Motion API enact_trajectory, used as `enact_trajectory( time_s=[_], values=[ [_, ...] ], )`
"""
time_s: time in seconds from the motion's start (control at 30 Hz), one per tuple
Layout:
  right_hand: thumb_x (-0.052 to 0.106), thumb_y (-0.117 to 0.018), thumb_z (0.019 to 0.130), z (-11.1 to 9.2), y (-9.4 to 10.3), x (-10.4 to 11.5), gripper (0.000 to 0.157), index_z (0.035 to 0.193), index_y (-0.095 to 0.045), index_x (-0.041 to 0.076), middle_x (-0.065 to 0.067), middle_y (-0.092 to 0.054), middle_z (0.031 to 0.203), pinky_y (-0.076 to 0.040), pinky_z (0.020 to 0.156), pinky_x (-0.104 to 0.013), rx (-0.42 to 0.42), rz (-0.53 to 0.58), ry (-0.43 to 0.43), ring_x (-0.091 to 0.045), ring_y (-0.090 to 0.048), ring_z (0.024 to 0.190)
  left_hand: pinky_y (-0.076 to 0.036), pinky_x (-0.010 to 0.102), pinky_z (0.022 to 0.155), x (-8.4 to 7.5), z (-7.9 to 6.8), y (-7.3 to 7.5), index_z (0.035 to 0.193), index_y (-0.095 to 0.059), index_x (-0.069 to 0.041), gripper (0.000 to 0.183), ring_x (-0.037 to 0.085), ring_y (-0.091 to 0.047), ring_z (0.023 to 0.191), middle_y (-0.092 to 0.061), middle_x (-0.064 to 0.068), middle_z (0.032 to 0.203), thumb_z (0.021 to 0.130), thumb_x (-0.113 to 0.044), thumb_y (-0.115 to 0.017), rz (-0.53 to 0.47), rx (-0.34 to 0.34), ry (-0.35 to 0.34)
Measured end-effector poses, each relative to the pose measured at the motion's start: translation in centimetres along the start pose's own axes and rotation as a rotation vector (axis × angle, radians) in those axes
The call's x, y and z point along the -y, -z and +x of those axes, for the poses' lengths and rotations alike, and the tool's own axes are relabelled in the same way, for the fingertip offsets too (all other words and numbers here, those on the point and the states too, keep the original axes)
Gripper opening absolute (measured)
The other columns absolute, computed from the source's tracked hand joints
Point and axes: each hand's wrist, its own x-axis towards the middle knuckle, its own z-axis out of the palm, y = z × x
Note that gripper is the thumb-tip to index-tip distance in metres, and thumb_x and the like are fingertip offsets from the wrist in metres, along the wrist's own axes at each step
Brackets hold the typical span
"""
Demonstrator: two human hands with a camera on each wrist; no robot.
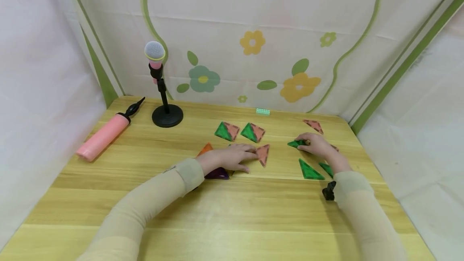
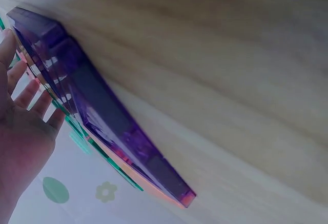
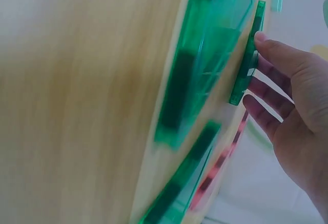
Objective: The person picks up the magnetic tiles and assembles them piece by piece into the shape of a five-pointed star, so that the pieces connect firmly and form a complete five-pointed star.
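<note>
A green triangular tile (image 1: 293,144) is pinched between thumb and fingertips of a person's right hand (image 1: 316,146) at a wooden table (image 1: 232,220), two green triangles (image 1: 310,170) nearby. The left hand (image 1: 233,157), fingers extended and apart, has fingertips against a pink triangle (image 1: 263,155).

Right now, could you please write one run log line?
left hand: at pink plastic triangle; right hand: pinching green plastic triangle; two green-and-pink tile pairs: beyond left hand
</note>
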Motion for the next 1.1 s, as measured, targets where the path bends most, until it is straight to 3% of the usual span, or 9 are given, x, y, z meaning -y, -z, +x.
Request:
enact_trajectory(
  time_s=[0.33, 0.6, 0.83, 1.1],
  values=[
    [0.019, -0.069, 0.087, 1.7, -0.7, 2.2, 0.033, 0.116, -0.066, 0.005, -0.019, -0.062, 0.116, -0.047, 0.083, -0.049, 0.024, 0.002, -0.048, -0.033, -0.059, 0.099, -0.025, 0.044, 0.112, 0.2, -0.4, -0.1, 0.148, -0.035, -0.023, 0.059, 0.023, -0.025, 0.141, -0.03, 0.005, 0.151, 0.095, -0.047, -0.049, 0.034, -0.009, -0.019],
    [0.03, -0.069, 0.087, 2.1, -1.4, 3.0, 0.034, 0.112, -0.066, 0.008, -0.013, -0.06, 0.102, -0.041, 0.067, -0.036, 0.029, 0.001, -0.085, -0.02, -0.049, 0.074, -0.024, 0.045, 0.112, 0.1, -0.8, 0.0, 0.148, -0.034, -0.024, 0.06, 0.023, -0.024, 0.141, -0.029, 0.005, 0.152, 0.095, -0.048, -0.049, 0.026, 0.001, -0.001],
    [0.036, -0.069, 0.086, 1.9, -2.0, 4.7, 0.032, 0.107, -0.065, 0.012, -0.007, -0.058, 0.102, -0.043, 0.068, -0.035, 0.062, 0.027, -0.155, -0.019, -0.051, 0.077, -0.023, 0.047, 0.113, 0.1, -0.7, -0.3, 0.148, -0.032, -0.025, 0.06, 0.024, -0.022, 0.142, -0.027, 0.004, 0.153, 0.095, -0.048, -0.048, 0.026, 0.006, 0.021],
    [0.043, -0.069, 0.084, 1.6, -2.5, 5.9, 0.035, 0.1, -0.066, 0.012, -0.005, -0.064, 0.096, -0.049, 0.073, -0.04, 0.041, -0.038, -0.113, -0.018, -0.059, 0.082, -0.024, 0.048, 0.112, -0.1, -0.8, -0.2, 0.149, -0.031, -0.025, 0.061, 0.025, -0.021, 0.143, -0.025, 0.004, 0.154, 0.095, -0.049, -0.048, 0.02, 0.019, 0.045]
  ],
)
